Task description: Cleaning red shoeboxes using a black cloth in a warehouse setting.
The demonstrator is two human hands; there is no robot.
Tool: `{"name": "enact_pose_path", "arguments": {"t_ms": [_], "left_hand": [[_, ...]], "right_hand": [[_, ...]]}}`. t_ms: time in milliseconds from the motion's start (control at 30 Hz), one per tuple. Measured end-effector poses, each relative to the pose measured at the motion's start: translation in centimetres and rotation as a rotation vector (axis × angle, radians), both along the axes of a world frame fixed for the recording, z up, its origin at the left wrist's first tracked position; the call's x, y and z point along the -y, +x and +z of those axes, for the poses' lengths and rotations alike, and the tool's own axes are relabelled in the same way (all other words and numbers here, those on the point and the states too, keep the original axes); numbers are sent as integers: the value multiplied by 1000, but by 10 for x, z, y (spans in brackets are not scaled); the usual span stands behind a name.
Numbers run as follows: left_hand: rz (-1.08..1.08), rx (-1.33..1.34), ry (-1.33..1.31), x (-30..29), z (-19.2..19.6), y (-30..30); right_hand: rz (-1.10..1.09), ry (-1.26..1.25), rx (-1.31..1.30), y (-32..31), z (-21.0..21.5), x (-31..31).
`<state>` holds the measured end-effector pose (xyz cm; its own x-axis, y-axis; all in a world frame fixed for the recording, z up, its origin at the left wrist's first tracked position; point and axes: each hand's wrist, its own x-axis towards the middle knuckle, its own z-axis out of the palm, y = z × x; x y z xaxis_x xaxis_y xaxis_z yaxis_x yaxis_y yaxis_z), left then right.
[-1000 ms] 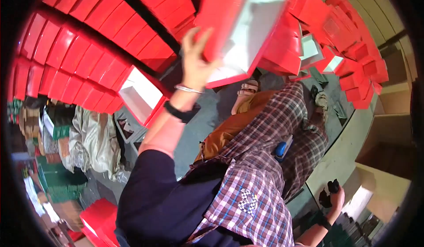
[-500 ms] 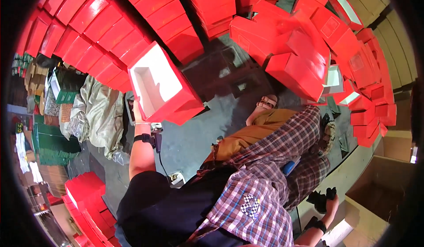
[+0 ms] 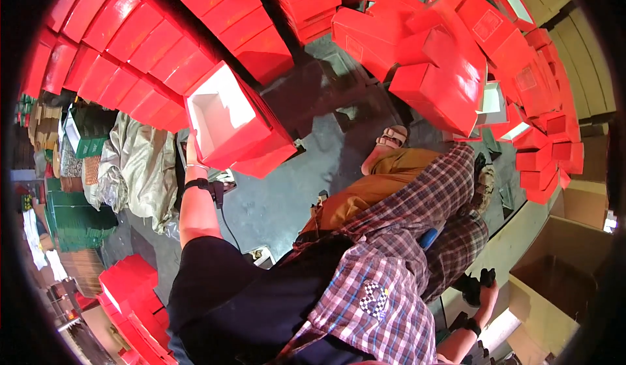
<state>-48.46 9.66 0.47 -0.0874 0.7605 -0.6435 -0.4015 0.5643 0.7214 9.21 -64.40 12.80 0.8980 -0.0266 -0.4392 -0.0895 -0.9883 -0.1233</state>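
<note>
At the upper left middle, a red shoebox (image 3: 229, 118) with a white inside stands tilted with its open side facing up toward me. My left hand (image 3: 192, 151) grips its left edge; most of the fingers are hidden by the box. No contents show in the part of the box I can see. Low at the right, my right hand (image 3: 488, 294) is closed around a small black item (image 3: 475, 288) with several lobes; its exact kind is hard to make out. A cardboard carton (image 3: 554, 267) stands open beside that hand.
Stacked red boxes (image 3: 130, 39) line the upper left. Loose red boxes (image 3: 443, 97) pile up at the upper right. A pale crumpled sack (image 3: 151, 169), green stacked pieces (image 3: 78, 218) and more red boxes (image 3: 134, 283) lie at left. My sandalled foot (image 3: 391, 136) rests on the grey floor.
The red box sits slightly further left and up in view, with my left hand still on it. My right hand with the black item has shifted slightly toward the lower left.
</note>
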Motion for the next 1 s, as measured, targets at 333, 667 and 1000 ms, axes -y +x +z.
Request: {"name": "enact_pose_path", "arguments": {"t_ms": [333, 667, 1000], "left_hand": [[-495, -1077, 191, -49, -52, -52], [-1054, -1535, 655, -54, -69, -82], [-475, -1821, 1238, -36, 99, 137]], "right_hand": [[-14, 78, -23, 4, -29, 44], [-28, 81, 13, -12, -32, -5], [-97, -5, 30, -27, -55, 48]]}}
